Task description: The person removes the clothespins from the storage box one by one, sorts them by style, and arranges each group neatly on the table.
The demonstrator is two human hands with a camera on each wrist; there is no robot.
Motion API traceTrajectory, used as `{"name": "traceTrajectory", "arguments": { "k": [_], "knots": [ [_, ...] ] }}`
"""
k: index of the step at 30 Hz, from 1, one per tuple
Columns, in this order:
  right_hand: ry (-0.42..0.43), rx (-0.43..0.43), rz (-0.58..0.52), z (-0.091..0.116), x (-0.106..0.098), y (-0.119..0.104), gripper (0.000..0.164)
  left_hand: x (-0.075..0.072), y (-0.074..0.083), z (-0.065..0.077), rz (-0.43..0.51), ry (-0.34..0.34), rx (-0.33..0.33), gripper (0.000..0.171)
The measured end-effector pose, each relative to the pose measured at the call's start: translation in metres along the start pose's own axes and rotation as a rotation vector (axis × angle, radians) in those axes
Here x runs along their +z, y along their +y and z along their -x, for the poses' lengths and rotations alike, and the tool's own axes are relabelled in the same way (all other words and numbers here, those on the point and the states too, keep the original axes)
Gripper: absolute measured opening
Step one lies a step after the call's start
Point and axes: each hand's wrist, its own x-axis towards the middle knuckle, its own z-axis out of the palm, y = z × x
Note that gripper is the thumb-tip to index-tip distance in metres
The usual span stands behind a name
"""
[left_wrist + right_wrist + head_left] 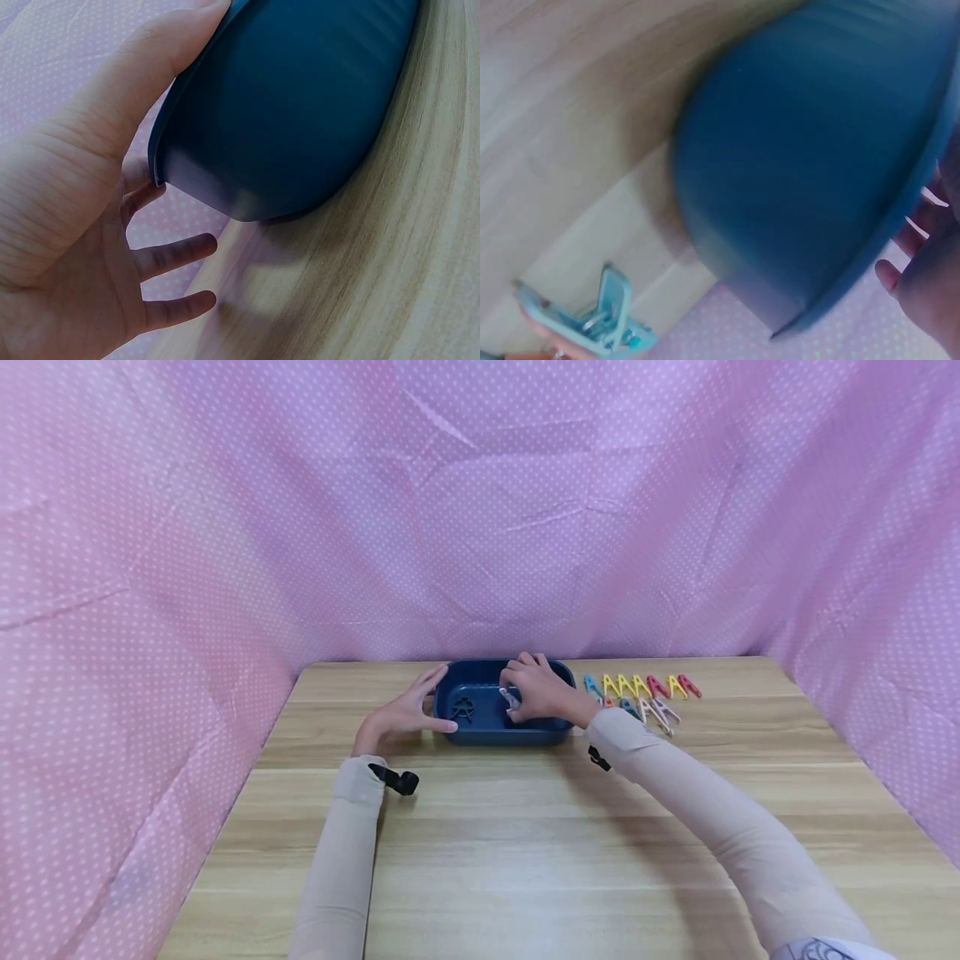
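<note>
A dark blue plastic basin (502, 737) stands near the table's far edge. My left hand (408, 708) holds its left end, thumb over the rim; the left wrist view shows two fingers reaching out free below the rim. Inside the basin, my right hand (542, 687) pinches a pale clothespin (510, 697) above the floor. A dark green clothespin (462, 708) lies in the basin's left part. In the right wrist view the basin's wall (802, 150) hides most of the right hand (934, 292), including what it pinches.
Right of the basin lie several clothespins in rows: yellow ones (624, 685), red ones (657, 686), a light blue one (592, 685) and pale ones (651, 713). The wooden table (487, 843) reaches a pink dotted curtain (487, 527) behind and at both sides.
</note>
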Motion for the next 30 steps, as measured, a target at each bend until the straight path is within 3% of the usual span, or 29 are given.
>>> {"name": "traceTrajectory", "arguments": {
  "k": [7, 12, 20, 30],
  "knots": [
    [0.087, -0.044, 0.062, 0.012, -0.016, 0.002, 0.038, -0.001, 0.002, -0.001, -0.002, 0.004, 0.011, 0.115],
    [0.208, -0.093, 0.052, 0.024, -0.019, 0.008, 0.037, -0.001, 0.002, 0.001, -0.014, 0.008, 0.007, 0.116],
    [0.376, -0.135, 0.009, 0.048, -0.026, 0.025, 0.038, -0.001, 0.001, 0.001, -0.012, 0.012, 0.017, 0.116],
    [0.563, -0.202, 0.063, 0.078, -0.030, 0.053, 0.040, 0.000, 0.000, 0.001, -0.010, 0.006, 0.013, 0.114]
  ]
}}
